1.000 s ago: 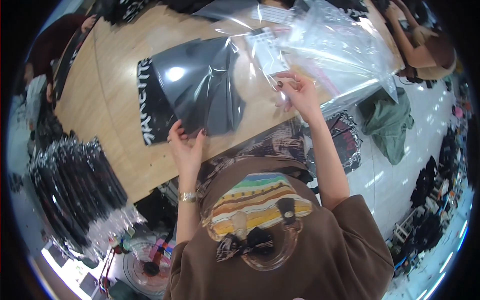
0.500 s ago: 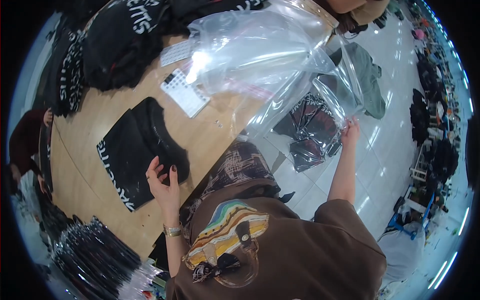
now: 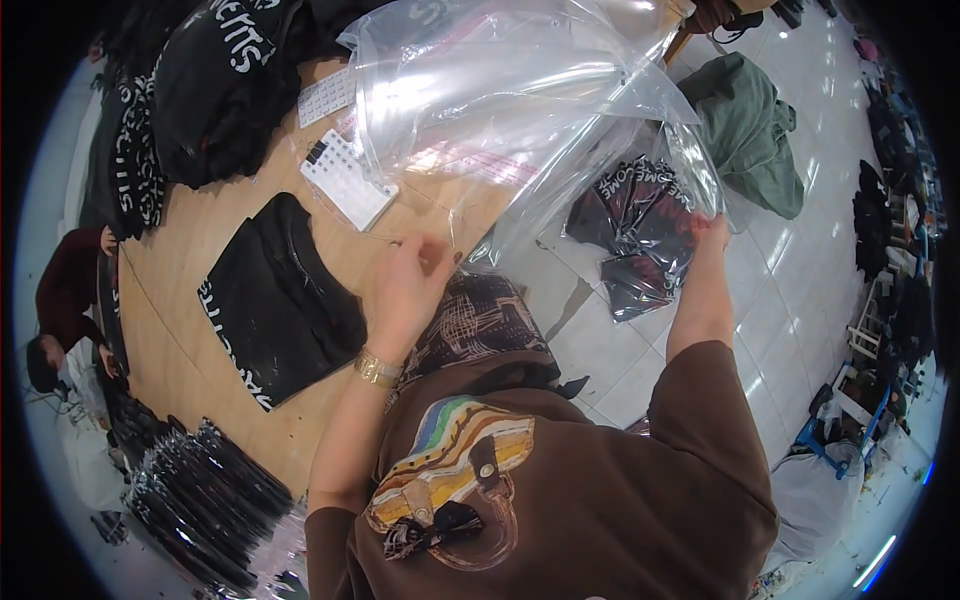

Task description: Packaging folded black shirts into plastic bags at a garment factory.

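While your right hand [image 3: 711,231] stays out to the right over the floor [image 3: 597,372], as it was half a second ago, your left hand [image 3: 410,287] has moved. It was spread beside the black folded garment [image 3: 285,300]; now it has swung rightward and up to the front edge of the desk [image 3: 170,285], near the loose edge of the clear plastic. Its fingers are partly curled, with the thumb toward the film; you can't tell from here whether they pinch it. Your right hand is closed on the end of a clear bag [image 3: 700,175], which stretches from there back toward the pile of clear bags [image 3: 480,110] on the desk.

The black folded garment lies flat on the desk to the left of your left hand, its white lettering along the left side. A second ago a glossy film covered most of it and your left hand touched it; now its cloth shows bare and your hand is clear of it. The white printed sheets [image 3: 350,183] lie just beyond, beside the bag pile. Below your right hand, film-wrapped dark garments [image 3: 635,240] rest on the floor, near a green cloth [image 3: 748,135].
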The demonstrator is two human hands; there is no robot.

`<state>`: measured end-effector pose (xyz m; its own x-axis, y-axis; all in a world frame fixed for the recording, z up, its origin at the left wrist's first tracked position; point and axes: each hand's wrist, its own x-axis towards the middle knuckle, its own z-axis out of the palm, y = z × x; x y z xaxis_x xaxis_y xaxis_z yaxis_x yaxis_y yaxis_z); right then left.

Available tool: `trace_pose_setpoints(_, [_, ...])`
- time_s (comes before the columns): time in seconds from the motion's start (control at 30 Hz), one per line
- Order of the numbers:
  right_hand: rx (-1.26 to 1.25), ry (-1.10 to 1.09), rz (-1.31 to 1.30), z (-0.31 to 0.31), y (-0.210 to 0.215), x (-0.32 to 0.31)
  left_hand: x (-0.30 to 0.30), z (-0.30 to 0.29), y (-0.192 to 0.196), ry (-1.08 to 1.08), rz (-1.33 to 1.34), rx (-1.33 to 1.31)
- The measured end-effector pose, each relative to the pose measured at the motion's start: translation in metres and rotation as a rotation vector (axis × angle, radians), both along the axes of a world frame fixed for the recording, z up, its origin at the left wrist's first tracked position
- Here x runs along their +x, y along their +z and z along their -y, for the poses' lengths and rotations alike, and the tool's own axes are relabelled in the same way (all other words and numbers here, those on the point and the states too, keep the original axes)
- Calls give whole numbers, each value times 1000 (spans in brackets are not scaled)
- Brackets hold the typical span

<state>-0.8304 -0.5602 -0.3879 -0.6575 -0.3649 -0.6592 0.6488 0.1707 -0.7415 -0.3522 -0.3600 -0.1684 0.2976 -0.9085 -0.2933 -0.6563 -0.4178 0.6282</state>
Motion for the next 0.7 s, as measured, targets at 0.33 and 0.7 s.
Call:
trace_pose_setpoints(0.33, [-23,765,14,-53,1,127,-11,-10,-9,201,-804,15])
trace_pose_setpoints(0.7, [-245,820,254,-96,86,211,-7,-23,31,72,-1056,-19])
